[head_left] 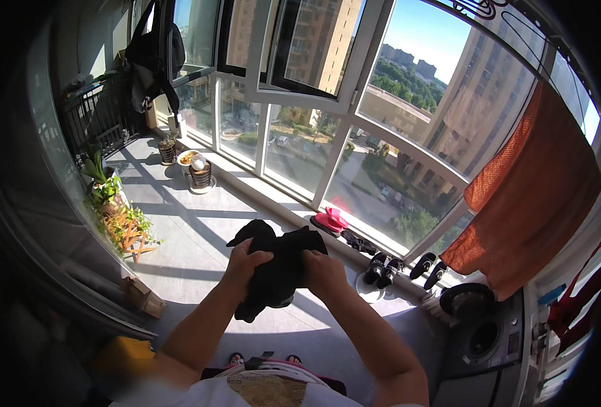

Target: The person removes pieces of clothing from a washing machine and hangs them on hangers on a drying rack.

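A crumpled black garment (279, 268) hangs in the air in front of me, gathered between both hands; its exact kind does not show. My left hand (246, 263) is closed on its left side, thumb lying across the fabric. On the other side, my right hand (323, 268) grips the cloth near its right edge, with most of the fingers hidden. One dark fold sticks out at the upper left, and the lower end droops below my left hand.
Shoes (384, 268) and a pink item (332, 220) line the window ledge. An orange cloth (534, 197) hangs at right above a grey washing machine (487, 339). Potted plants (114, 197) stand at left, near a cardboard box (143, 297). An open window sash (314, 100) juts inward.
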Available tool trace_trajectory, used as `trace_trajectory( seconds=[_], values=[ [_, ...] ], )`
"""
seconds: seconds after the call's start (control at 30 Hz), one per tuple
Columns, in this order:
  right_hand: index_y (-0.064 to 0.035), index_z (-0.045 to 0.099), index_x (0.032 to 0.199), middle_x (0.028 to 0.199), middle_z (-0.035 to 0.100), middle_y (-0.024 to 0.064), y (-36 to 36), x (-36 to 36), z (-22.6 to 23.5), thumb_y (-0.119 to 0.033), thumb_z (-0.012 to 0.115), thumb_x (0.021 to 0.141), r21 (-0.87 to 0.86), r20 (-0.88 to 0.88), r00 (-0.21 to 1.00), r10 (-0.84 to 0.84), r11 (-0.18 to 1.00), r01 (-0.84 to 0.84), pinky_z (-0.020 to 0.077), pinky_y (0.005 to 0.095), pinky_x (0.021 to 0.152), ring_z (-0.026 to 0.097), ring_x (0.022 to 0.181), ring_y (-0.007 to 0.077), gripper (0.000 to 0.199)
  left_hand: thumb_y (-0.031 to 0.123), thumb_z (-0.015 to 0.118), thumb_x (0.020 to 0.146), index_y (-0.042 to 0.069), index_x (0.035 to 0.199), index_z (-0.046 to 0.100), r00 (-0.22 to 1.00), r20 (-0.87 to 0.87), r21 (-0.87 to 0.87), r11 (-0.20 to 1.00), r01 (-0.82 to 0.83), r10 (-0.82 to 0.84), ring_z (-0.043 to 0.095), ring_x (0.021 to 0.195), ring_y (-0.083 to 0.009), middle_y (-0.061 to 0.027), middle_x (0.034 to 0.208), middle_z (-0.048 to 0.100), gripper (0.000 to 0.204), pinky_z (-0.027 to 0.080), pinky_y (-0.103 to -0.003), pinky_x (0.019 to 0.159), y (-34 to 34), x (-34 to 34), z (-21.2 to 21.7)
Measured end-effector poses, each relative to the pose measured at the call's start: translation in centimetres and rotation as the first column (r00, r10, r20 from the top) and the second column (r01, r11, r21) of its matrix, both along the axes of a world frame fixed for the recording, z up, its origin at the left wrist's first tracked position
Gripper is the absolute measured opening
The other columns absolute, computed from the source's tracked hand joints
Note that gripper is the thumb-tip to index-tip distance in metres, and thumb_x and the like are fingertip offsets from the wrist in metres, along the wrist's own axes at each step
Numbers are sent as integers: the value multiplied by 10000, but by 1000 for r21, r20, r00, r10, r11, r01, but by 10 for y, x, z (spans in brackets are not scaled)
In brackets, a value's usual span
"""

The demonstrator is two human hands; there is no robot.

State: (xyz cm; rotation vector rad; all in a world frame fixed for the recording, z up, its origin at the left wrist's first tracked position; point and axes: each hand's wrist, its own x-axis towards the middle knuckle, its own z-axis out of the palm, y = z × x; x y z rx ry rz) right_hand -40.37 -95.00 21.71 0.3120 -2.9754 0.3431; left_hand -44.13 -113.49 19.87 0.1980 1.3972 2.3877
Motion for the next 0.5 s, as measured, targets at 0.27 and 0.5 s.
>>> trace_trajectory(
  seconds=[0.27, 0.5],
  values=[
    [-66, 615, 842, 772, 641, 139, -9, -2, 7, -107, 555, 767, 68, 61, 997, 50, 996, -54, 528, 415, 635, 647, 760, 323, 104, 132, 657, 734, -30, 1089, 515, 997, -81, 90, 996, 24, -17, 602, 851, -176, -100, 954, 592, 415, 515, -302, 777, 6, 2, 1],
    [-129, 629, 1024, 866, 668, 142, 12, -3, 27, -359, 587, 782, 23, 394, 916, -79, 997, 76, 516, 407, 675, 653, 804, 317, 336, 76, 706, 712, -15, 1120, 499, 992, -114, 100, 993, 69, -58, 580, 862, -142, -58, 947, 570, 466, 494, -273, 772, 20, 18, 10]
  ],
)
